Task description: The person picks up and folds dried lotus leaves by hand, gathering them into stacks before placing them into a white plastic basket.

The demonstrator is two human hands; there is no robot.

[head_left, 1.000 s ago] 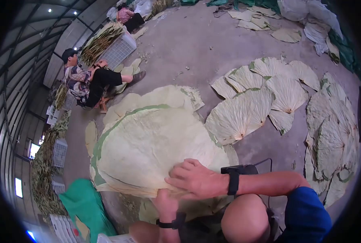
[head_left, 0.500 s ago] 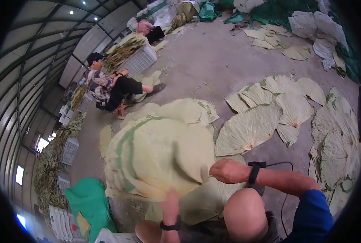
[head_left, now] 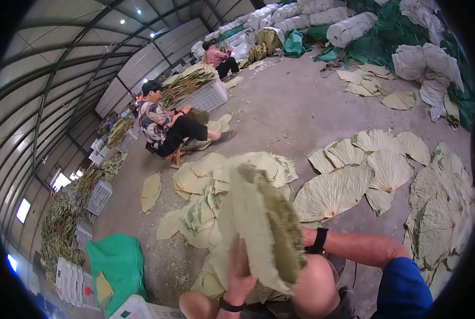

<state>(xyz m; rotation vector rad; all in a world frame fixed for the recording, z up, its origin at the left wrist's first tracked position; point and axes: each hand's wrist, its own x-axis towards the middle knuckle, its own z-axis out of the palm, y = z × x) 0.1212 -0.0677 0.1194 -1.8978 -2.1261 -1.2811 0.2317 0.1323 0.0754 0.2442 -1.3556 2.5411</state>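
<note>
A large dried lotus leaf (head_left: 253, 212), pale green and partly folded, stands upright in front of my knees, blurred by motion. My left hand (head_left: 240, 282) is closed on its lower left part. At the leaf's right edge is my right hand (head_left: 309, 237); the leaf covers its fingers, so their grip does not show. Behind and below the held leaf, a pile of dried leaves (head_left: 197, 210) lies on the floor. Right of it, fan-shaped leaves (head_left: 333, 191) are spread out overlapping.
More leaves (head_left: 439, 196) lie at the far right. A green sack (head_left: 117, 266) and a white crate (head_left: 136, 308) stand at lower left. One seated person (head_left: 165, 119) works by a leaf-filled crate (head_left: 208, 97); another (head_left: 220, 58) sits farther back. White bundles (head_left: 352, 29) line the back.
The held leaf has gone from spread broadly to upright and folded. My left hand has shifted slightly right and down; my right hand is now largely behind the leaf. The camera view has tilted up.
</note>
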